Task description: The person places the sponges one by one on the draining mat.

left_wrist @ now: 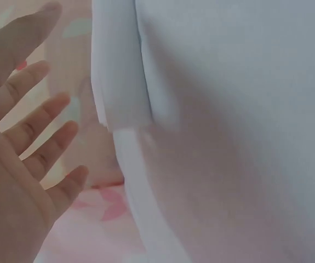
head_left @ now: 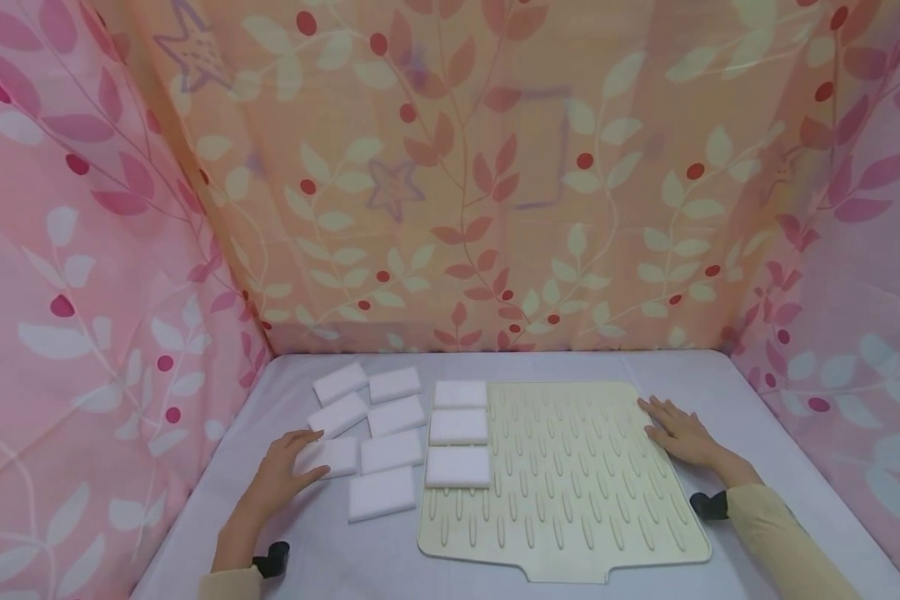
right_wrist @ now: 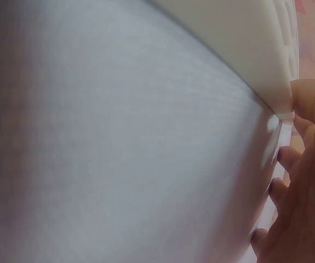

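Left hand flat (seemingly) on sponge.

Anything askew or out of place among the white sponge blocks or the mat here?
Nothing damaged or spilled. Three white blocks sit in a neat column on the cream mat's left edge; the seven loose blocks beside it lie slightly tilted. The left hand touches one; the right hand rests on the mat's right edge.
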Action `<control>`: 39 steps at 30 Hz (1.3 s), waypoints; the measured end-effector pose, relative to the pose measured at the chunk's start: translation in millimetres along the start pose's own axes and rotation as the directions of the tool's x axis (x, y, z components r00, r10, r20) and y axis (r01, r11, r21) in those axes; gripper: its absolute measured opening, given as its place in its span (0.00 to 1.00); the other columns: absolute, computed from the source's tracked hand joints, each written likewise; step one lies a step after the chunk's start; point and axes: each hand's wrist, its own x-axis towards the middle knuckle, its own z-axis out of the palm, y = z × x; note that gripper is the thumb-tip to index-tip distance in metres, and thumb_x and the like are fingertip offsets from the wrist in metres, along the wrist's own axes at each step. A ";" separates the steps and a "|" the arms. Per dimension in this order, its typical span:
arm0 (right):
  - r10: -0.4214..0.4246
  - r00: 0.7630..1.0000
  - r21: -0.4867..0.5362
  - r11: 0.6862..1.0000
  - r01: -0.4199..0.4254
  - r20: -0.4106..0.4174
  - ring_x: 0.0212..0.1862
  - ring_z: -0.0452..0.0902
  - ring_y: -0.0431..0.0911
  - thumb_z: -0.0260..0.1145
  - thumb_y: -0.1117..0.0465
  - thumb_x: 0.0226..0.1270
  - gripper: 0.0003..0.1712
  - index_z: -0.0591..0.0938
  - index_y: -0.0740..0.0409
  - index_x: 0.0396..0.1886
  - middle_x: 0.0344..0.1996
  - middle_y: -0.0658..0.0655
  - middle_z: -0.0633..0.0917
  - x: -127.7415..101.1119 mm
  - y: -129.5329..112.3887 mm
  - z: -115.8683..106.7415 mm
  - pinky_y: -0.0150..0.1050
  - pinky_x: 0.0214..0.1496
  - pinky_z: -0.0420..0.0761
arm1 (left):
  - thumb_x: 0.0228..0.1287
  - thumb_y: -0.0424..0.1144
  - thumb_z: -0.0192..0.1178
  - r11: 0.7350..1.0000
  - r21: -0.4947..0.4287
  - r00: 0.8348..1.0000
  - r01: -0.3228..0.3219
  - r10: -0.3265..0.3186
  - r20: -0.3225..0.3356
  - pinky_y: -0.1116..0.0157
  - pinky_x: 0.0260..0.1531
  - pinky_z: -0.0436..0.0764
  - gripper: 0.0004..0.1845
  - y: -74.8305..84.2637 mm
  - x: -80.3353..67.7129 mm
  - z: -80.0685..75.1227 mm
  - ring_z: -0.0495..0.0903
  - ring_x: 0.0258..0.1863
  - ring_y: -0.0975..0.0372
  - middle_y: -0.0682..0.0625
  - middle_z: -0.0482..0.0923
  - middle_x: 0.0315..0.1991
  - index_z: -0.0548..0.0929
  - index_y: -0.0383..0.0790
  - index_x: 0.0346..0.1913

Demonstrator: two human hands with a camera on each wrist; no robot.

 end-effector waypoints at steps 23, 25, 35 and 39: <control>0.008 1.000 0.002 1.000 -0.008 -0.012 0.66 0.44 0.73 0.52 0.48 0.69 0.34 0.60 0.61 0.69 0.67 0.74 0.56 -2.7 1.7 5.3 0.74 0.57 0.38 | 0.48 0.39 0.70 0.998 -0.035 0.996 0.058 -0.055 0.073 0.39 0.54 0.64 0.33 -24.2 -13.2 -5.0 0.67 0.56 0.40 0.34 0.70 0.55 0.72 0.34 0.59; 0.007 1.000 -0.002 1.000 -0.007 -0.014 0.66 0.45 0.73 0.52 0.47 0.69 0.34 0.60 0.60 0.69 0.67 0.74 0.56 -2.2 1.9 4.9 0.74 0.58 0.38 | 0.47 0.38 0.70 0.998 -0.032 0.996 0.050 -0.047 0.074 0.39 0.54 0.64 0.33 -25.1 -12.4 -5.7 0.67 0.56 0.39 0.34 0.70 0.55 0.72 0.33 0.59; 0.010 1.000 -0.012 1.000 -0.010 -0.014 0.66 0.45 0.73 0.52 0.47 0.69 0.34 0.60 0.61 0.69 0.67 0.74 0.57 -0.2 0.8 3.3 0.74 0.58 0.39 | 0.46 0.38 0.71 1.000 -0.017 0.998 0.021 -0.020 0.067 0.43 0.53 0.67 0.32 -31.5 -9.6 -6.6 0.71 0.53 0.42 0.37 0.74 0.52 0.74 0.32 0.56; 0.006 1.000 -0.015 1.000 -0.007 -0.018 0.66 0.45 0.73 0.52 0.48 0.70 0.34 0.60 0.61 0.69 0.66 0.74 0.56 0.1 0.4 1.6 0.74 0.58 0.39 | 0.46 0.41 0.72 1.000 -0.008 0.998 0.024 -0.024 0.051 0.44 0.53 0.67 0.32 -32.2 -10.8 -9.2 0.71 0.54 0.44 0.39 0.74 0.52 0.75 0.34 0.56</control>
